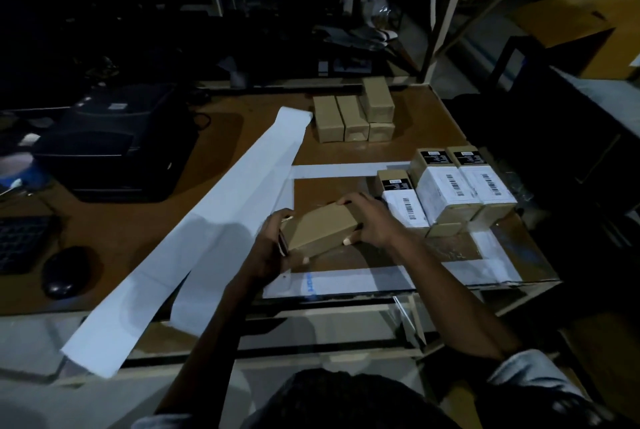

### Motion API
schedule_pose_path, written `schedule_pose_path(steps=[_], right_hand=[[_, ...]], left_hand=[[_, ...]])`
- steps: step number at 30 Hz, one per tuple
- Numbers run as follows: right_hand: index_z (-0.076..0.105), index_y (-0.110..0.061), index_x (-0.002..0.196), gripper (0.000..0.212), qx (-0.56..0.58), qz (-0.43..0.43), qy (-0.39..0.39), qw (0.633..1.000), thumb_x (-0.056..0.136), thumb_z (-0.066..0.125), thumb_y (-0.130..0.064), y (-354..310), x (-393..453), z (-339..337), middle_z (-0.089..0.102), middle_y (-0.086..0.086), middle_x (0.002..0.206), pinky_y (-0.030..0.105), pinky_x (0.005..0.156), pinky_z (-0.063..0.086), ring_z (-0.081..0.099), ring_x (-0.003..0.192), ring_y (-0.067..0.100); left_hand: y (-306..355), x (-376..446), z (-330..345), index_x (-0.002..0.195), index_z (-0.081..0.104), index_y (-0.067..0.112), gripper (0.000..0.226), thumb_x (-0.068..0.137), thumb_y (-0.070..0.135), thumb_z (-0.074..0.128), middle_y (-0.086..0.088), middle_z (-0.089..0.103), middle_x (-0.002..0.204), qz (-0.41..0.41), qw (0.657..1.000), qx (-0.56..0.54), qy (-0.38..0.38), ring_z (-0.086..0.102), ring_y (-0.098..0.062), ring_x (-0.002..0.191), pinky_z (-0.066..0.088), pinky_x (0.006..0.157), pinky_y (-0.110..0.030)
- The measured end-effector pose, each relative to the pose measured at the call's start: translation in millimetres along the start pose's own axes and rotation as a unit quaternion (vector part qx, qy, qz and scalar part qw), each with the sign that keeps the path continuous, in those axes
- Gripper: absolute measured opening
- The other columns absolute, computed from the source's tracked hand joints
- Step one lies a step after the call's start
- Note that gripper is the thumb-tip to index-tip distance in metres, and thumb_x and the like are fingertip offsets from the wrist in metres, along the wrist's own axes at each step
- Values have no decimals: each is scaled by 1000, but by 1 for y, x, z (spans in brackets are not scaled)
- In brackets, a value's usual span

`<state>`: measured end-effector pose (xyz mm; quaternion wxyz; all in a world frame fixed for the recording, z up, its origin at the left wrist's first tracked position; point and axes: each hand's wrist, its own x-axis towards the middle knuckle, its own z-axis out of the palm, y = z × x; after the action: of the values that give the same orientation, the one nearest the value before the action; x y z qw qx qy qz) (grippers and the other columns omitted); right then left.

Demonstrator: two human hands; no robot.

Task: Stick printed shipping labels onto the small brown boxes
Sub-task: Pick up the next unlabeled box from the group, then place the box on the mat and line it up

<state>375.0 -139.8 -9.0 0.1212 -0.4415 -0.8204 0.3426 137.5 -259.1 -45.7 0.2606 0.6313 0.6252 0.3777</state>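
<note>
Hands: the left hand grasps the near-left end of a plain small brown cardboard box, fingers curled round it; the right hand grips the far-right end, thumb at the near edge.
Box in hand: it is tilted, inside the white tape rectangle on the brown wooden table, with no label on the face we see.
Advice: I think it is best to lay the box flat, broad face up, and hold it with one hand before a label comes.
Labels: the long white strip of label paper lies just beside the left hand.
Finished boxes: three labelled brown boxes stand near on the right.
Waiting boxes: plain brown boxes are stacked further back.
Room: dark; a black printer and a black mouse at left, metal shelving behind.
</note>
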Motion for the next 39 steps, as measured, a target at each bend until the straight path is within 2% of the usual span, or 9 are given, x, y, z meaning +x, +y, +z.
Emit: schedule_pose_path(steps=[3,6,12,17,21,24,28,35,39], right_hand=[[58,-24,129,78,44,5,-12,999,61,95,-14,-2,-1,-9,55,-5,128,28,91,47,53,119,18],[63,-22,130,59,87,67,-37,993,76,87,-30,-10,-5,-18,64,-7,116,23,79,53,64,104,16],[67,-17,112,45,102,156,10,982,91,64,-56,-26,-4,-5,74,3,83,25,52,53,69,65,18],[56,-17,122,59,93,168,74,979,88,60,-65,-30,-1,9,72,6,94,33,51,57,69,62,30],[35,-23,147,85,111,128,96,981,80,78,-51,-21,-3,13,51,-1,131,15,48,48,62,89,21],[41,-23,138,75,143,141,140,970,79,79,-50,-16,0,13,51,2,136,27,76,56,58,113,21],[60,-17,108,37,82,153,125,977,90,68,-48,-24,5,3,66,-2,92,21,58,49,67,83,14],[69,-6,87,51,46,241,119,962,90,65,-57,-22,13,3,71,6,63,32,54,59,67,45,17],[66,-9,85,49,4,263,116,958,89,66,-57,-28,10,-1,72,6,67,30,56,60,69,48,15]], left_hand=[[-6,-2,-13,122,56,16,61,73,35,87,-2,58,122,47,999,11,14,59,-16,108,56,81,-24],[-1,3,-26,112,62,13,38,80,16,83,3,62,114,-16,994,-102,39,64,-5,102,54,76,-12],[3,29,-36,108,65,17,31,88,39,74,5,67,95,-115,983,-124,73,67,-6,80,58,55,-24],[11,46,-33,106,65,15,41,93,53,59,-2,69,77,-119,987,-7,106,66,-15,53,49,38,-21],[9,63,-34,91,69,10,53,97,58,48,-3,69,74,-126,981,47,137,66,-14,59,60,53,-34],[10,72,-30,69,62,11,62,98,61,41,0,61,63,-141,976,92,136,64,-15,61,49,56,-25],[12,78,-23,66,62,10,69,97,65,34,-3,60,62,-180,965,117,148,62,-17,63,40,62,-25],[23,90,-10,111,68,10,56,90,62,59,-9,72,108,-184,961,124,162,68,-27,97,50,82,-31],[24,84,1,95,67,8,60,86,67,58,-9,70,89,-264,941,167,130,68,-26,79,57,74,-37]])
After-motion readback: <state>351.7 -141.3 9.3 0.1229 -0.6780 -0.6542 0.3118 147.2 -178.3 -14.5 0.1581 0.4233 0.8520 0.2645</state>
